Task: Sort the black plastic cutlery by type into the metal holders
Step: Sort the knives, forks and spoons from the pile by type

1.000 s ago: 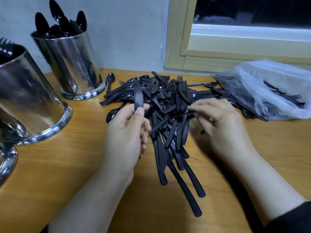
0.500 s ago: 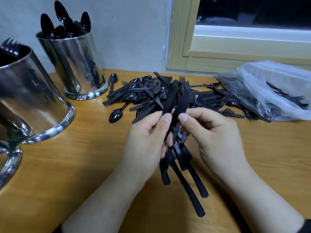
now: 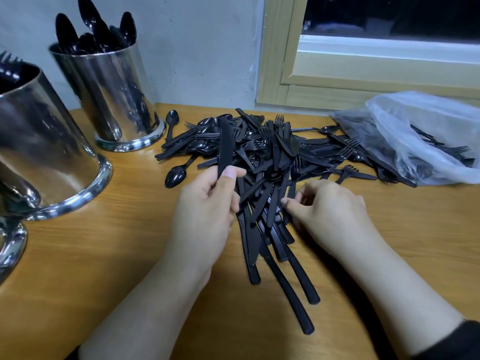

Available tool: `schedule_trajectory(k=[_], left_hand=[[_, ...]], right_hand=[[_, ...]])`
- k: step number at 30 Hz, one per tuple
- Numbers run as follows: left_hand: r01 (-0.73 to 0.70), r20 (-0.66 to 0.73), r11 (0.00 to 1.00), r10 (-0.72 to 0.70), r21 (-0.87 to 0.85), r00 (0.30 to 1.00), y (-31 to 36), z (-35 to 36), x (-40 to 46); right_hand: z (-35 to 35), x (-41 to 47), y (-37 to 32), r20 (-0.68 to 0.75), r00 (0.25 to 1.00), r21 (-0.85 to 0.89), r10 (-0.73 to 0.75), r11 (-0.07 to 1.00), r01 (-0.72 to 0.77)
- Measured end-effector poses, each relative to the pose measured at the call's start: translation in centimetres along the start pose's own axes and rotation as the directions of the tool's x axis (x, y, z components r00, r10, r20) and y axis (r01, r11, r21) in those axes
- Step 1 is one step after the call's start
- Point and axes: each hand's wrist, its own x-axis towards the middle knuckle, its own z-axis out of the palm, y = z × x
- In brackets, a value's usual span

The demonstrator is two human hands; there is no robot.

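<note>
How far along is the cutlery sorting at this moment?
Early to midway. Done: spoons stand in the rear holder, forks in the nearer holder. In hand: the left hand holds a knife; the right hand picks at the pile. Left: that large mixed pile, plus cutlery in the plastic bag.

The setting looks like a back room of a canteen or small eatery rather than a home; a wood-grain tabletop (image 3: 104,268) stands against a plain, scuffed grey wall (image 3: 202,48) beside a pale wooden window frame (image 3: 275,61); polished metal holders (image 3: 111,94) hold black plastic spoons (image 3: 91,29); a heap of disposable cutlery (image 3: 259,152) and a clear plastic bag (image 3: 420,131) of more suggest bulk catering stock.
</note>
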Motion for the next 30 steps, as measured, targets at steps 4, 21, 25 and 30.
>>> schedule_trajectory(k=[4,21,25,30], left_hand=[[0.007,0.0,1.0,-0.007,0.009,1.0,0.0,-0.1,0.1],[0.176,0.021,0.978,-0.174,-0.117,0.984,0.0,-0.3,0.0],[0.177,0.101,0.978,-0.167,-0.107,0.981,-0.1,0.1,-0.3],[0.177,0.128,0.978,-0.162,-0.113,0.978,-0.1,0.4,-0.5]], right_hand=[[-1.0,-0.2,0.0,0.033,0.999,0.007,0.031,0.999,-0.031],[-2.4,-2.0,-1.2,-0.024,0.997,0.521,-0.07,0.85,0.073],[-1.2,-2.8,-2.0,0.041,0.971,0.57,-0.234,0.804,0.17],[-0.7,-3.0,-2.3,0.089,0.936,0.527,-0.341,0.813,0.246]])
